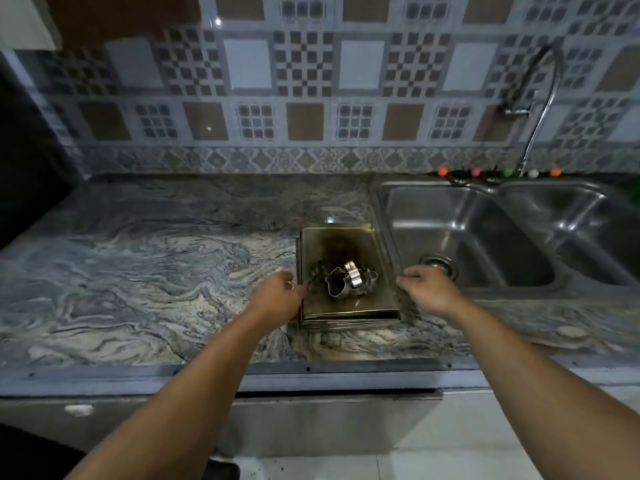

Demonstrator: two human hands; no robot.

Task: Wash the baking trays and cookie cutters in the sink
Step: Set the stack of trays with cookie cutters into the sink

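Both forearms were bare to the frame's near edge; the left hand [277, 294] and right hand [427, 289] wore nothing.

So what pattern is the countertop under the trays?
Swirled grey, blue and cream marbling on the countertop, clearest in the head view.

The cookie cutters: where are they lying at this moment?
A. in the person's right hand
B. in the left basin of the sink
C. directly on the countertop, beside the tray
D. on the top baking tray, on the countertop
D: the cookie cutters sit piled on the top baking tray, which rests on the countertop left of the sink.
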